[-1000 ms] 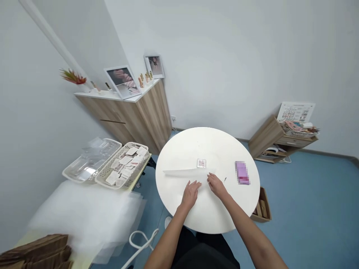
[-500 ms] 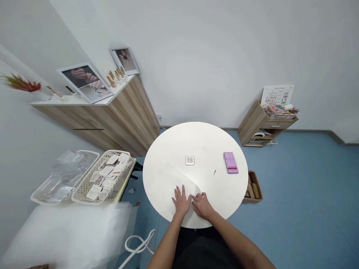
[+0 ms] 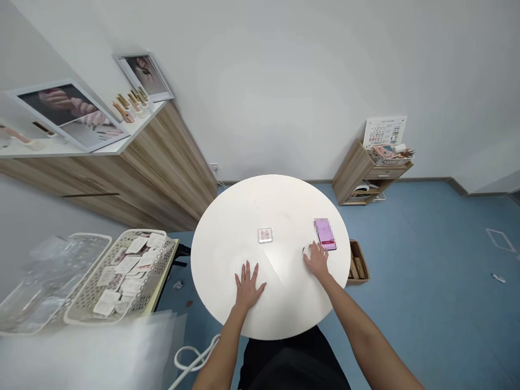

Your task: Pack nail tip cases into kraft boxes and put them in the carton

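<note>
My left hand (image 3: 247,288) lies flat with spread fingers on the near left part of the round white table (image 3: 227,216). Beneath it is what looks like a thin white sheet (image 3: 262,295), its faint edge running to the right of the fingers. Over on the right, my right hand (image 3: 317,261) has its fingers apart at the lower left corner of a purple phone-like item (image 3: 326,233), partly pixelated; I cannot tell if they touch it. A tiny dark reddish piece (image 3: 303,251) lies beside that hand. Beyond both hands sits a small clear square case (image 3: 265,235) with pinkish pieces in it.
To the left stand a white basket (image 3: 150,281) of small white packets and another basket (image 3: 91,238) of clear plastic. A wooden cabinet (image 3: 170,162) bears picture frames. At right are a small shelf unit (image 3: 349,173) and a floor-standing cardboard box (image 3: 363,260).
My right hand has left the sheet beside my left hand and moved right, to the purple item. The left hand has flattened, slightly left of before. My view has shifted.
</note>
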The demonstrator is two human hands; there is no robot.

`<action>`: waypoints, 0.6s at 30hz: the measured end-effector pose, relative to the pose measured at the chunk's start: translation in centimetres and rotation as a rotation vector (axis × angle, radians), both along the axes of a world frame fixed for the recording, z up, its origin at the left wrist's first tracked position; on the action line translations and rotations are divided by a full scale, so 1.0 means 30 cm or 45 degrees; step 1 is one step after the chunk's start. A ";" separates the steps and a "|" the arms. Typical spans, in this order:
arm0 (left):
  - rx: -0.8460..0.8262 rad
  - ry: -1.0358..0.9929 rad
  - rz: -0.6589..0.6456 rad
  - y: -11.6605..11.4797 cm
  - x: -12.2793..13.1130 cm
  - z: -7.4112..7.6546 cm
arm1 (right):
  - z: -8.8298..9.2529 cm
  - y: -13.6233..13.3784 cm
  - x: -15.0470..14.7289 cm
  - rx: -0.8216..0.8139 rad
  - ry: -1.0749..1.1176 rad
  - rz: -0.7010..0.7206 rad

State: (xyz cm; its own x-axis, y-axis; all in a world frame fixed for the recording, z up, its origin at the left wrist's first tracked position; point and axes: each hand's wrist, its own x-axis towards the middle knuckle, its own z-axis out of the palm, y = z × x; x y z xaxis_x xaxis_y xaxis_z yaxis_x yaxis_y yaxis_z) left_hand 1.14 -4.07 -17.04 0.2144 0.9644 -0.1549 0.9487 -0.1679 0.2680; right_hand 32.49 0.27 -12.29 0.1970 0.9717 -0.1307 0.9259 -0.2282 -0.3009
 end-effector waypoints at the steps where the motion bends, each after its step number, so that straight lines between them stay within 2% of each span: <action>1: -0.019 0.005 -0.026 0.025 -0.011 0.004 | -0.004 0.023 0.031 -0.035 -0.028 -0.033; 5: -0.122 0.038 -0.108 0.121 -0.052 0.040 | -0.034 0.071 0.107 -0.151 -0.086 -0.077; 9: -0.182 0.061 -0.129 0.195 -0.077 0.080 | -0.051 0.107 0.102 -0.074 -0.100 -0.033; 13: -0.116 0.025 -0.095 0.219 -0.076 0.089 | -0.046 0.176 0.023 0.009 -0.082 0.095; 18: 0.024 -0.025 0.024 0.165 -0.078 0.067 | -0.050 0.282 -0.144 0.012 -0.054 0.294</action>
